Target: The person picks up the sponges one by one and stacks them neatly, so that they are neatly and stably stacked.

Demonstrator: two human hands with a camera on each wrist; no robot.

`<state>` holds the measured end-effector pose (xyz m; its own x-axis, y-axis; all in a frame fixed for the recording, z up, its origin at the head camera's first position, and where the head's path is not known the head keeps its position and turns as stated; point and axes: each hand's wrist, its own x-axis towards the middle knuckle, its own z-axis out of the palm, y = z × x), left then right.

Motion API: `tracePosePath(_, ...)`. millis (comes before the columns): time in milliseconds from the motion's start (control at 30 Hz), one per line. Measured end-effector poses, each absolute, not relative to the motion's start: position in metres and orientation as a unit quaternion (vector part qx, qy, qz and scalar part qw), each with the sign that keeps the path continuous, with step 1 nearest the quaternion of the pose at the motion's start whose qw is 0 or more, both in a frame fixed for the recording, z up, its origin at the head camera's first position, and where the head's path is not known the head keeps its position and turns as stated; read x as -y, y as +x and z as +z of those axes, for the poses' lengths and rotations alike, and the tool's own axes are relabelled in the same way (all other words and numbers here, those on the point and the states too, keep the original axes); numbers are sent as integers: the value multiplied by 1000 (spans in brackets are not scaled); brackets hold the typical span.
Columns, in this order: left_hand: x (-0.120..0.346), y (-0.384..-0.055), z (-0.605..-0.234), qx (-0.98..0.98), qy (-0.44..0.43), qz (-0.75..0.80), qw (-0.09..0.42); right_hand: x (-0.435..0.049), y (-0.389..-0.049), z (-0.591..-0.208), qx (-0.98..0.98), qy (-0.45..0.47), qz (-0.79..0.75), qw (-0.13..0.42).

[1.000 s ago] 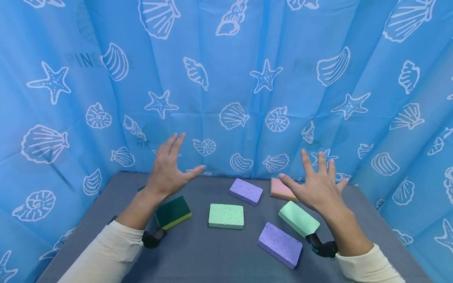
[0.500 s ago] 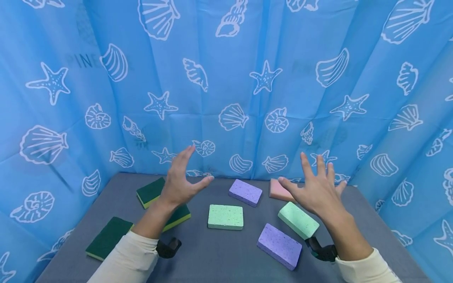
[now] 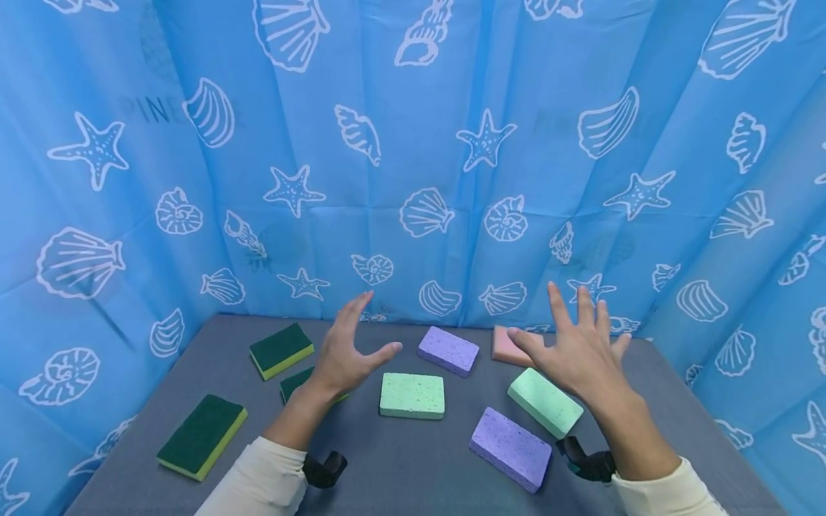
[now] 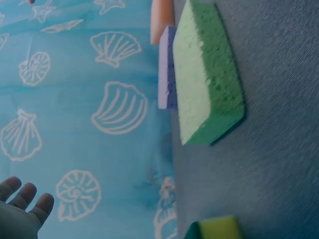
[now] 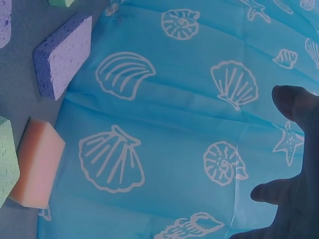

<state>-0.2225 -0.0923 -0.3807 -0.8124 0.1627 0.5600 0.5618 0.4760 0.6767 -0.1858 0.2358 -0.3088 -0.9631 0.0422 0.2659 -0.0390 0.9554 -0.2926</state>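
My left hand (image 3: 345, 358) hovers over the table with fingers spread and nothing held, left of the middle light green sponge (image 3: 411, 395). Its forearm partly covers a green-and-yellow scrub sponge (image 3: 297, 383). Over the right side hangs my right hand (image 3: 581, 351), fingers apart and holding nothing. Beneath it are a second light green sponge (image 3: 545, 403) and a pink sponge (image 3: 508, 347), which the thumb partly hides. A purple sponge (image 3: 448, 350) lies at the back middle, another purple sponge (image 3: 511, 449) nearer the front. In the left wrist view, fingertips (image 4: 44, 205) show at the lower left.
Two more green-and-yellow scrub sponges lie at the left: a back one (image 3: 280, 351) and a front one (image 3: 202, 437). The grey table (image 3: 400, 473) is bounded behind and at both sides by a blue shell-print curtain (image 3: 413, 143).
My left hand has moved right and lower toward the middle, uncovering the scrub sponges at the left. My right hand stays nearly in place. The sponges have not moved.
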Motion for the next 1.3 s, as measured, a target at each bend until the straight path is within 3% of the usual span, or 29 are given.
tracePosePath(1300, 76, -226, -470, 812, -169, -559, 8, -237, -182, -323, 983, 1, 146, 114)
